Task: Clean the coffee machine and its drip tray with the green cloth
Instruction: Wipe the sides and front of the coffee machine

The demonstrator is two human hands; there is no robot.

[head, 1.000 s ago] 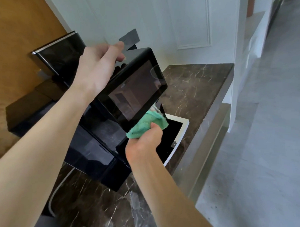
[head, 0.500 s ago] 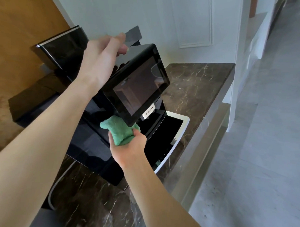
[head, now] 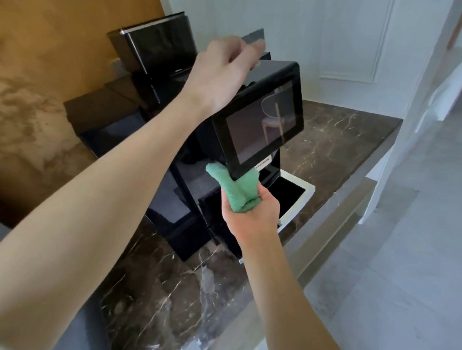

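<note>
A black coffee machine (head: pixel 263 123) with a dark glossy screen stands on a brown marble counter. Its drip tray (head: pixel 306 193), black with a white rim, sticks out at the front right. My right hand (head: pixel 252 215) grips a bunched green cloth (head: pixel 237 187) and presses it up against the lower left corner of the screen housing. My left hand (head: pixel 220 75) rests on top of the machine, fingers reaching over its back edge toward a small raised grey lid.
A second black appliance (head: pixel 156 46) stands behind to the left, against an ochre wall. The marble counter (head: pixel 338 142) ends in a steel-edged front at the right, with grey floor below. White panelled wall (head: pixel 347 42) lies behind.
My right hand has carried the cloth from under the screen's right side, near the drip tray, leftward to the lower left corner. My left hand stays on the machine's top.
</note>
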